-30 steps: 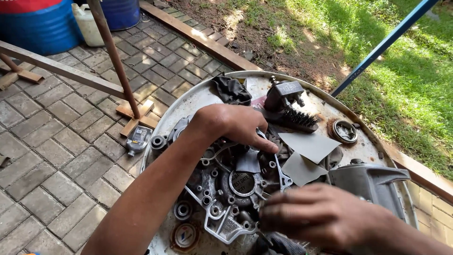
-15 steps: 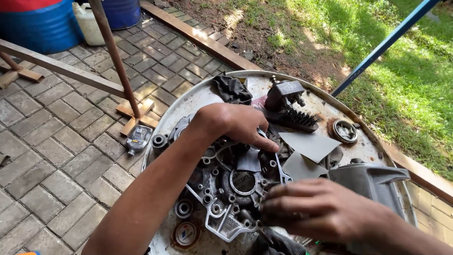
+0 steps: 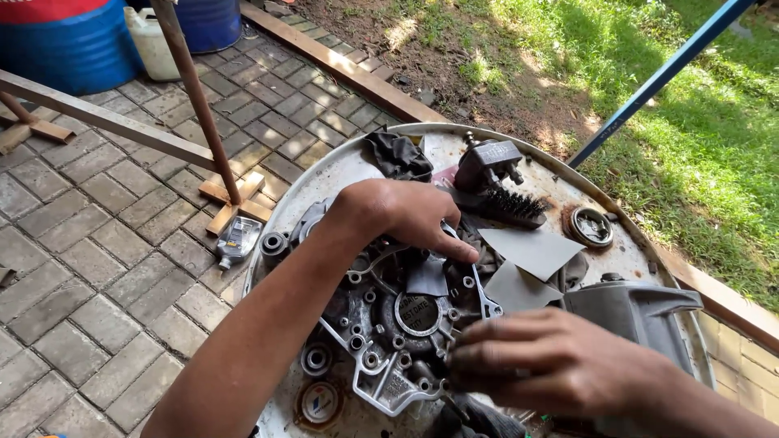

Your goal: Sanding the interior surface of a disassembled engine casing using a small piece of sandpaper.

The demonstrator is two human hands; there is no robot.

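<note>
A grey cast-metal engine cover, its inner face up and dark with oily grime, lies in the middle of a round, worn metal tabletop. It looks heavy and rigid, likely slick where the grease sits, with thin ribs and bolt ears along its rim that would give the firmest hold; the bosses and bearing seats inside look like poorer places to grip. The left hand rests on the cover's upper edge, fingers curled down onto it and pressing rather than clasping. The right hand lies over the lower right edge, fingers bent and close together; whether it pinches anything I cannot tell. Beside the cover lie grey sheets of sandpaper, a black wire brush, a dark rag and a round bearing ring.
</note>
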